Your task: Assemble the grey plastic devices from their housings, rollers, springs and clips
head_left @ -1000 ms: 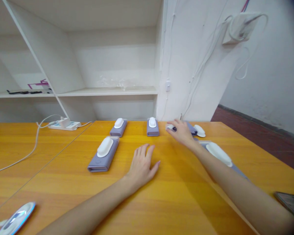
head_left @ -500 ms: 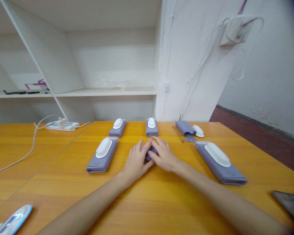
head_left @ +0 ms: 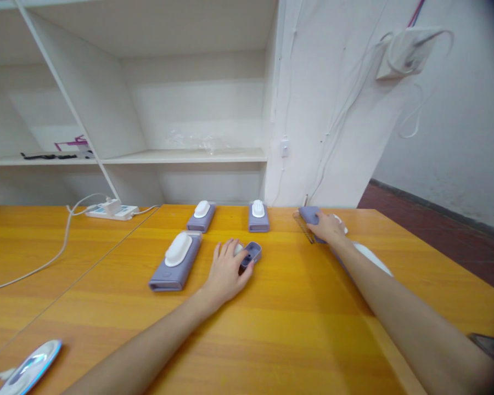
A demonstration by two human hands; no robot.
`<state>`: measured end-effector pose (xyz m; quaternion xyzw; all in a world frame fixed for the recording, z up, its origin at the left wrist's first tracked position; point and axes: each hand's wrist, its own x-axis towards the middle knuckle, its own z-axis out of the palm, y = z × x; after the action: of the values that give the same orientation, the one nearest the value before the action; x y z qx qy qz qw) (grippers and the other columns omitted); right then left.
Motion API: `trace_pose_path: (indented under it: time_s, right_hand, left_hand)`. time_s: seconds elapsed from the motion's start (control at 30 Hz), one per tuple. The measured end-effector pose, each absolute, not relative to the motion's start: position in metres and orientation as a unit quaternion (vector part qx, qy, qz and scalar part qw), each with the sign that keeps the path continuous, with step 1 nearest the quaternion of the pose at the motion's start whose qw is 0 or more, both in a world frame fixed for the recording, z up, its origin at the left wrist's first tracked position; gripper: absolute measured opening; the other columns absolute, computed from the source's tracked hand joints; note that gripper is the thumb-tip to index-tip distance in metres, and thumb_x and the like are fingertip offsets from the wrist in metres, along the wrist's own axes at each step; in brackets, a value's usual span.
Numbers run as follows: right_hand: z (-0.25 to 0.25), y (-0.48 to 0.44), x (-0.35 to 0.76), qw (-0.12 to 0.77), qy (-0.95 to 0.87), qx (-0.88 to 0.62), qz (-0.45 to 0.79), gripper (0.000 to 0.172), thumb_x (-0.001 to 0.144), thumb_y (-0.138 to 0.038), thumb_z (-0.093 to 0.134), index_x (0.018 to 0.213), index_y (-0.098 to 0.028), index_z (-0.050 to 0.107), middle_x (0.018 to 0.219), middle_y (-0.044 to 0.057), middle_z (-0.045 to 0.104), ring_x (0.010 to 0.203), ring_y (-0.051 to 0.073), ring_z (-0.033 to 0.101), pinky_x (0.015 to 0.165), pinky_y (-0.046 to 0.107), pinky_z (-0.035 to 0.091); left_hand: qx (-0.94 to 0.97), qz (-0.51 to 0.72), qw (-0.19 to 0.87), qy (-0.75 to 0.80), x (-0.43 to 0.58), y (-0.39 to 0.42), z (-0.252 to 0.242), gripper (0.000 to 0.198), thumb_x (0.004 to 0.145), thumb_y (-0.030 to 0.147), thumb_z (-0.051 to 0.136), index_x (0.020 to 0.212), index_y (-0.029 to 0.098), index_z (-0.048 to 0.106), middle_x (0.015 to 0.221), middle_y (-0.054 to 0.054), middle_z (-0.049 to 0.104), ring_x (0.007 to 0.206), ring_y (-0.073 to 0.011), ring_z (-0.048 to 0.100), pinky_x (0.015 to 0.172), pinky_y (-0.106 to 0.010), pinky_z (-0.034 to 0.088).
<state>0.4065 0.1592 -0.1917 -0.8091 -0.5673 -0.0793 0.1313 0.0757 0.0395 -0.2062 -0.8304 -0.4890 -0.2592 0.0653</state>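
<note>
My left hand (head_left: 227, 267) rests on the table's middle, its thumb and fingers around a small hollow purple-grey plastic part (head_left: 254, 251) whose open side faces up. A bit of something white (head_left: 238, 249) shows beside its fingertips. Further right and back, my right hand (head_left: 330, 227) grips a purple-grey casing (head_left: 308, 214); its fingers partly cover it. A white oval piece (head_left: 341, 224) lies just behind that hand. Under the right forearm, another casing is mostly hidden, with its white oval top (head_left: 372, 258) showing.
Purple-grey casings with white tops stand at the left (head_left: 175, 269), back left (head_left: 201, 219) and back middle (head_left: 258, 220). A thin chain-like strip (head_left: 303, 227) lies by the right hand. A power strip (head_left: 113, 210), a glowing white device (head_left: 31, 366) and a dark phone (head_left: 492, 346) are around.
My right hand has left the hollow part in the middle and reached right to the casing at the back, taking hold of it. My left hand stays at the hollow part.
</note>
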Motion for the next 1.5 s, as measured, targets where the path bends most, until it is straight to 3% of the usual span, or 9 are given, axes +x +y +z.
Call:
trace_pose_path:
  time_s: [0.27, 0.43, 0.7, 0.8, 0.93, 1.13, 1.3, 1.5]
  right_hand:
    - [-0.177, 0.159, 0.402, 0.167, -0.582, -0.787, -0.117, 0.041, 0.080, -0.038, 0.051, 0.114, -0.017, 0.060, 0.096, 0.014, 0.063, 0.101, 0.030, 0.054, 0.087, 0.042, 0.036]
    - [-0.164, 0.119, 0.370, 0.317, -0.616, -0.704, -0.156, 0.047, 0.080, -0.044, 0.052, 0.119, -0.019, 0.059, 0.113, 0.014, 0.055, 0.108, 0.029, 0.048, 0.094, 0.040, 0.035]
    - [-0.198, 0.021, 0.299, 0.354, -0.738, -0.574, 0.016, 0.033, 0.078, -0.033, 0.059, 0.110, -0.025, 0.066, 0.120, 0.010, 0.052, 0.111, 0.027, 0.048, 0.097, 0.045, 0.038]
    - [-0.209, 0.012, 0.290, 0.369, -0.741, -0.560, 0.028, 0.033, 0.078, -0.029, 0.059, 0.110, -0.025, 0.065, 0.123, 0.010, 0.050, 0.112, 0.027, 0.046, 0.098, 0.046, 0.039]
    - [-0.218, 0.011, 0.289, 0.384, -0.747, -0.543, 0.014, 0.035, 0.078, -0.027, 0.058, 0.113, -0.026, 0.063, 0.126, 0.010, 0.047, 0.114, 0.027, 0.044, 0.099, 0.047, 0.039]
    - [-0.220, 0.009, 0.290, 0.376, -0.752, -0.542, 0.004, 0.036, 0.080, -0.028, 0.056, 0.115, -0.025, 0.061, 0.127, 0.009, 0.046, 0.116, 0.026, 0.043, 0.100, 0.045, 0.038]
    - [-0.220, 0.009, 0.290, 0.371, -0.745, -0.554, 0.013, 0.038, 0.080, -0.029, 0.055, 0.117, -0.024, 0.059, 0.129, 0.010, 0.044, 0.118, 0.026, 0.043, 0.101, 0.045, 0.037]
    - [-0.223, 0.010, 0.291, 0.367, -0.737, -0.566, 0.029, 0.041, 0.080, -0.031, 0.055, 0.120, -0.026, 0.057, 0.132, 0.009, 0.043, 0.118, 0.027, 0.044, 0.100, 0.046, 0.038]
  left_hand:
    - [-0.806, -0.269, 0.075, -0.522, 0.073, 0.042, -0.210, 0.024, 0.085, 0.034, 0.048, 0.101, 0.022, 0.062, 0.125, -0.011, 0.052, 0.121, -0.0278, 0.041, 0.103, -0.056, 0.023]
    - [-0.788, -0.261, 0.082, -0.551, 0.070, 0.044, -0.212, 0.026, 0.087, 0.032, 0.044, 0.103, 0.021, 0.062, 0.125, -0.011, 0.052, 0.121, -0.0271, 0.042, 0.105, -0.056, 0.019]
    - [-0.786, -0.209, 0.097, -0.573, 0.056, 0.051, -0.200, 0.030, 0.090, 0.035, 0.039, 0.104, 0.021, 0.062, 0.124, -0.011, 0.054, 0.115, -0.0276, 0.047, 0.104, -0.057, 0.015]
    - [-0.789, -0.192, 0.063, -0.580, 0.046, 0.060, -0.187, 0.032, 0.091, 0.037, 0.035, 0.104, 0.023, 0.061, 0.118, -0.008, 0.059, 0.111, -0.0272, 0.051, 0.101, -0.055, 0.021]
    - [-0.781, -0.159, 0.010, -0.604, 0.033, 0.076, -0.171, 0.034, 0.092, 0.030, 0.030, 0.106, 0.022, 0.059, 0.105, -0.010, 0.065, 0.102, -0.0255, 0.056, 0.089, -0.043, 0.037]
    - [-0.770, -0.037, -0.031, -0.637, 0.023, 0.102, -0.154, 0.034, 0.076, 0.016, 0.050, 0.107, 0.022, 0.062, 0.101, -0.011, 0.067, 0.091, -0.0242, 0.062, 0.079, -0.033, 0.043]
    - [-0.772, -0.013, -0.034, -0.635, 0.023, 0.119, -0.143, 0.032, 0.066, 0.019, 0.061, 0.097, 0.024, 0.066, 0.101, -0.009, 0.067, 0.093, -0.0260, 0.062, 0.081, -0.036, 0.044]
    - [-0.779, -0.004, -0.052, -0.625, 0.025, 0.127, -0.137, 0.027, 0.056, 0.023, 0.069, 0.082, 0.020, 0.068, 0.091, -0.007, 0.069, 0.088, -0.0229, 0.063, 0.073, -0.027, 0.045]
